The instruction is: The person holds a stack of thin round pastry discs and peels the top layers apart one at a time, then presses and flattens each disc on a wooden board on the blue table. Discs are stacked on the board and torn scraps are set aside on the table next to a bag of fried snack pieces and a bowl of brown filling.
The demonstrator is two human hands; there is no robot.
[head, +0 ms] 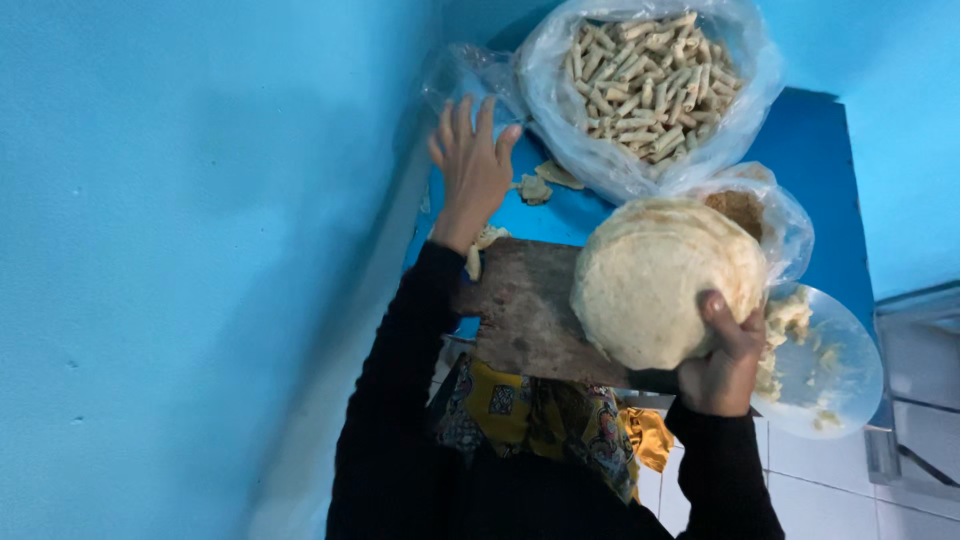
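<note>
Head view, right hand [722, 372]: grip closed on stack of flat wrappers [665, 280], over wooden board [525, 310]
Left hand [472, 165]: open, empty, flat on blue surface [800, 150]
Done: bag of rolled pieces [640, 80] full
Left: wrapper stack thick, unrolled

Right hand [722, 365] is gripping a stack of round flat wrappers [660, 275], resting on the wooden board [525, 310]. Left hand [472, 165] is lying open beyond the board, beside dough scraps [545, 182]. Bag of rolled sticks [640, 80] is sitting farther beyond the board.
</note>
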